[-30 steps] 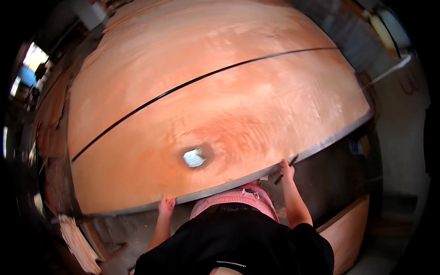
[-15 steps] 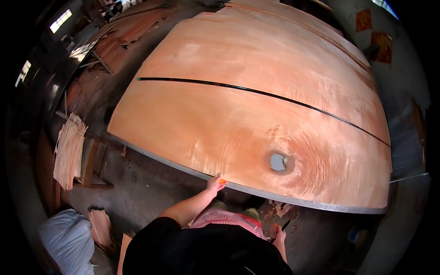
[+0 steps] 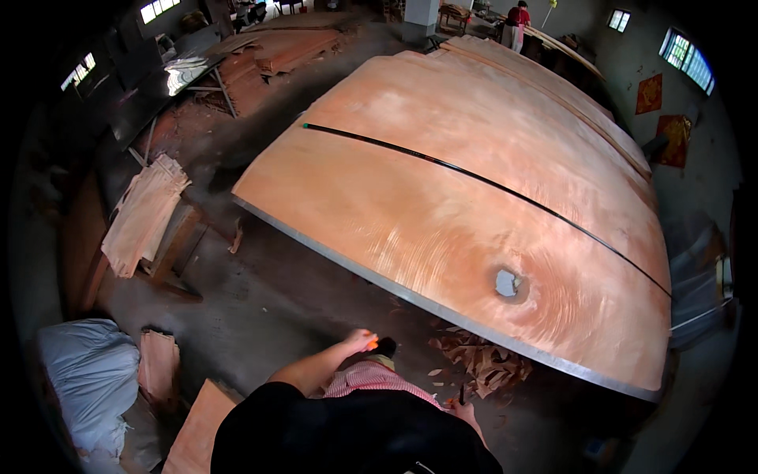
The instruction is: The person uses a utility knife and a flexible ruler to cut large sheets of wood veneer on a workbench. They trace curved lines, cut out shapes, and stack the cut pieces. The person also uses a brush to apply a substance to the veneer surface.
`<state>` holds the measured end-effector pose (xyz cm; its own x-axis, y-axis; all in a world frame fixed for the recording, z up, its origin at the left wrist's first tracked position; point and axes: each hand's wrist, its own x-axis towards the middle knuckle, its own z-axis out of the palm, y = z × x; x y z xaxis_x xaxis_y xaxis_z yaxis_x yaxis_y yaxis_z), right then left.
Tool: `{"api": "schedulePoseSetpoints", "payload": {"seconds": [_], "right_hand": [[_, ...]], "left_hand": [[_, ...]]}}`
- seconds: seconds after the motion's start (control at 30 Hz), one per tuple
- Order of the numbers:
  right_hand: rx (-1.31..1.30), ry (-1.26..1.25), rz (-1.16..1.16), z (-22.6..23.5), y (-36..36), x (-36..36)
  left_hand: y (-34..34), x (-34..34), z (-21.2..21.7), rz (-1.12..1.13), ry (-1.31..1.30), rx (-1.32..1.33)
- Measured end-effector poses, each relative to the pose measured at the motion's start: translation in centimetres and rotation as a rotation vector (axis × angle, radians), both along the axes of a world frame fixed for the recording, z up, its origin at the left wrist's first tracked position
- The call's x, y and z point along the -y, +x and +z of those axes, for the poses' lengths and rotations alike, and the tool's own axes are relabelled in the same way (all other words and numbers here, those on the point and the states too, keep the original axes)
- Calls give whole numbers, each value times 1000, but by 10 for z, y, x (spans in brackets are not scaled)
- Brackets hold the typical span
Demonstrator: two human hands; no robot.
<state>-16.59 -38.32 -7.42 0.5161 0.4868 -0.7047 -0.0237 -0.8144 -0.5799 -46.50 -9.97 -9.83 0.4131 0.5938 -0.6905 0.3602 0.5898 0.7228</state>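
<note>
1. Two hands show at the lower edge, both clear of the large wood sheet (image 3: 442, 197) lying flat on the bench (image 3: 410, 296).
2. Left hand (image 3: 359, 341): reaches forward over the floor (image 3: 268, 308), fingers curled; its grip closes on a small orange object (image 3: 371, 344), too small to identify.
3. Right hand (image 3: 460, 409): held low beside the body, its grip closed on a thin dark tool (image 3: 461, 393) that points upward; the tool's kind cannot be told.
4. Wood sheet: thin, reddish-orange, covering nearly the whole bench; its near edge runs along the bench's grey metal rim.
5. Hole (image 3: 506, 283): a ragged round opening in the sheet near its front edge, ringed by a darker stain.
6. Black strip (image 3: 489, 183): a long narrow line crossing the sheet from its left end towards the right.
7. Scraps (image 3: 482, 359): a heap of torn wood pieces on the floor just below the bench rim, near the right hand.
8. White sack (image 3: 87, 379): lies on the floor at lower left, with a flat piece of sheet (image 3: 158, 363) just beside it.
9. Stack of pale sheets (image 3: 142, 213): rests on a low stand at left, well apart from the bench.
10. Another person (image 3: 518, 24) stands at the far end of the room.
</note>
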Motion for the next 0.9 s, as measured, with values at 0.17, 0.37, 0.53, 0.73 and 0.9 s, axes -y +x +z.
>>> {"api": "schedulePoseSetpoints", "payload": {"seconds": [0.17, 0.37, 0.53, 0.73, 0.9], "right_hand": [[-7, 5, 124, -14, -40, 22], [-67, -53, 207, -41, -84, 59], [15, -111, 500, -7, -123, -1], [-126, 83, 364, 9, -160, -82], [-200, 75, 505, -23, -231, -158]], "left_hand": [[-138, 91, -11, -268, 175, -497], [-238, 172, -14, -519, 350, -534], [-302, 192, -31, -347, 253, -509], [-345, 122, -22, -71, 157, -618], [-445, 88, -44, 99, 174, -606]]}}
